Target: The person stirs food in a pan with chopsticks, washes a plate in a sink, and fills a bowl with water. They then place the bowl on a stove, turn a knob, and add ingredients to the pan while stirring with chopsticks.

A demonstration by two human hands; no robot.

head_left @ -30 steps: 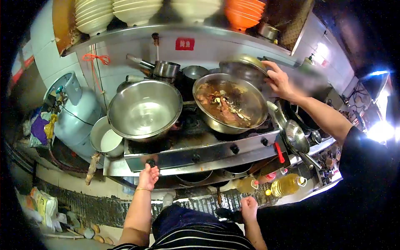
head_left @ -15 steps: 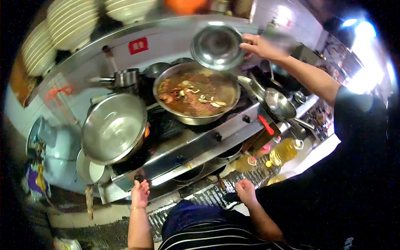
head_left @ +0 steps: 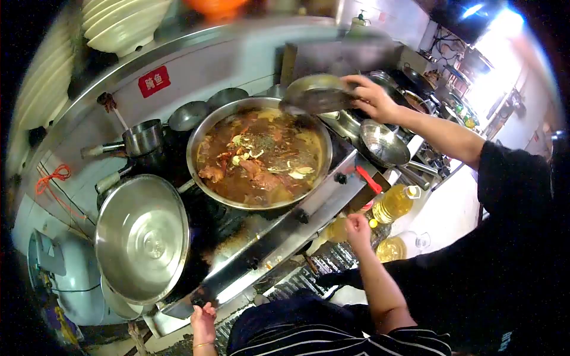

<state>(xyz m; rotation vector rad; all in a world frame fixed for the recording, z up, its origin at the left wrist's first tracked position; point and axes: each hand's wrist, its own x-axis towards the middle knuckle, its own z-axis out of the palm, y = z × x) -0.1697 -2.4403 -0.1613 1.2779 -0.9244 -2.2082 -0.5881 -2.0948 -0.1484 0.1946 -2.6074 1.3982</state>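
Note:
My left hand (head_left: 203,317) is at the stove's front left corner, its fingers curled against a dark stove knob (head_left: 199,298). To the right, my right hand (head_left: 358,231) is a loose fist in front of the stove, with nothing visible in it. On the stove sits a wide steel pot (head_left: 196,178) of reddish-brown stew (head_left: 258,154) with pieces of meat and pale slices. A co-worker's hand (head_left: 375,99) holds a steel bowl (head_left: 317,95), tilted and blurred, above the pot's back right rim. Left of the stew stands a large empty steel pot (head_left: 142,237).
A small saucepan (head_left: 142,137) and pans stand behind the stove. A wok (head_left: 385,143) lies at right, near a red-handled tool (head_left: 369,180) and oil bottles (head_left: 393,203). The co-worker's dark-sleeved arm reaches in from the right. Stacked bowls (head_left: 122,26) are up left.
The view has shifted closer to the stove. The co-worker's bowl has tipped further over, from facing me to nearly edge-on. My right hand has risen towards the stove front; my left stays at the knob.

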